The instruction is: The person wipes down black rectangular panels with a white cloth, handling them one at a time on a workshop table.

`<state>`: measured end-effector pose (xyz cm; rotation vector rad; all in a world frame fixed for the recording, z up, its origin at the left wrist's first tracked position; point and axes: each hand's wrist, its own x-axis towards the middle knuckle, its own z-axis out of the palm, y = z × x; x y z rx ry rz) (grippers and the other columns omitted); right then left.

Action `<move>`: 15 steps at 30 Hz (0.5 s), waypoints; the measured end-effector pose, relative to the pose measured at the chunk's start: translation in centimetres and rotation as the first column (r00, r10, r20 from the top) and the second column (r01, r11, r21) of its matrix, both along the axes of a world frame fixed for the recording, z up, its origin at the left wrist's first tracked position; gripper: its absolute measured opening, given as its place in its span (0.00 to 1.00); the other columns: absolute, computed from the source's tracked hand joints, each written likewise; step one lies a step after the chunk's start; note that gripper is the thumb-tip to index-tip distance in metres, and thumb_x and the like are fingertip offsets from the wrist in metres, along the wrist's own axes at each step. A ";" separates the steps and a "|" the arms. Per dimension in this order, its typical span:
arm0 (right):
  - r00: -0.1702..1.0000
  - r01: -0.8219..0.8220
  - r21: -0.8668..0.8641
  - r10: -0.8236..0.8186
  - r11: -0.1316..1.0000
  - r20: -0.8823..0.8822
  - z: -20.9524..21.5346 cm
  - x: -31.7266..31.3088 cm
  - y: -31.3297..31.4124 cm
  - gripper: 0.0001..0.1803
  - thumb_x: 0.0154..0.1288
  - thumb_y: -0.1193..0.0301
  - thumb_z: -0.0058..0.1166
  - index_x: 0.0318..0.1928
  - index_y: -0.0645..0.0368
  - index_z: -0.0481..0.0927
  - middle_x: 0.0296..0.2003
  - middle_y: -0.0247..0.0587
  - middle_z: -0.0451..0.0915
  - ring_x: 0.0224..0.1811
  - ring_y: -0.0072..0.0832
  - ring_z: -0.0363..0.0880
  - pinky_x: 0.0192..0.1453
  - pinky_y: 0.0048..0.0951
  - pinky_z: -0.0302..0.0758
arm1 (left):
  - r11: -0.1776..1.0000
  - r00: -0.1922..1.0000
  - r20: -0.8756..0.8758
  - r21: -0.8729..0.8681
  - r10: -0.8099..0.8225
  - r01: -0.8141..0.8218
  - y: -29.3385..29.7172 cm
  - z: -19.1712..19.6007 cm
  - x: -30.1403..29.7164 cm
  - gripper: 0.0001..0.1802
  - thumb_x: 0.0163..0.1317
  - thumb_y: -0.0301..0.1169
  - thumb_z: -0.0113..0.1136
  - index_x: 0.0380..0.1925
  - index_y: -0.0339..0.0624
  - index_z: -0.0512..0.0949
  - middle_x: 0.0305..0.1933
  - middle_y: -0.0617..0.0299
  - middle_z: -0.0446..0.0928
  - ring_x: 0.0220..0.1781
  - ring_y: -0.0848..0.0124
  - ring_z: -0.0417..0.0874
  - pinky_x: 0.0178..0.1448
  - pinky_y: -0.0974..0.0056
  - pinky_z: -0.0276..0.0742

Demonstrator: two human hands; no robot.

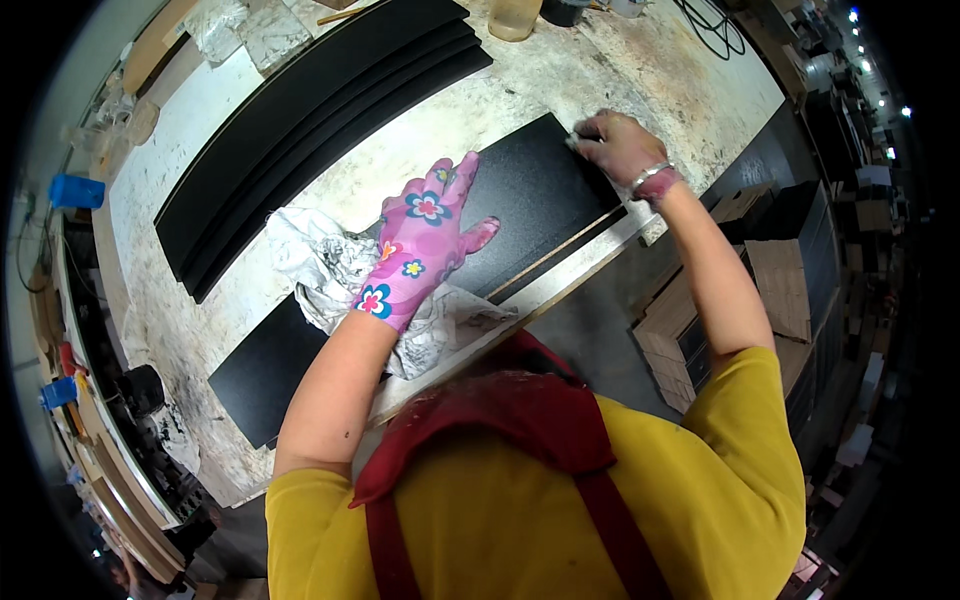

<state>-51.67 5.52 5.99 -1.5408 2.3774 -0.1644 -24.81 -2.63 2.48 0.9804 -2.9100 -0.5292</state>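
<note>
A long black board (535,195) lies along the near edge of the worktable, its pale, unpainted edge facing me. My left hand (425,220), in a pink glove with flowers, rests over the board with its fingers stretched out. Under and around its wrist is a crumpled white cloth (315,250) with dark smears, which covers the board's middle. At the board's right end, my right hand (620,148) has its fingers bent together at the corner. A small pale bit shows at its fingertips, too small to name. A band circles that wrist.
Several black boards (330,115) lie stacked at the far left of the stained table (640,75). A clear container (514,18) and a dark cable (712,30) are at the back. Stacked panels (780,280) stand right of the table. A blue container (77,191) is at the left.
</note>
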 end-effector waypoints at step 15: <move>0.990 -0.138 -0.178 0.134 0.974 -0.038 -1.4 -0.1 0.0 0.18 0.60 0.56 0.59 0.47 0.52 0.83 0.42 0.42 0.80 0.48 0.41 0.79 0.52 0.38 0.75 | 1.000 0.999 0.045 0.009 -0.003 0.002 0.1 0.0 -0.1 0.44 0.60 0.59 0.55 0.72 0.54 0.56 0.70 0.52 0.63 0.65 0.55 0.70 0.62 0.48 0.69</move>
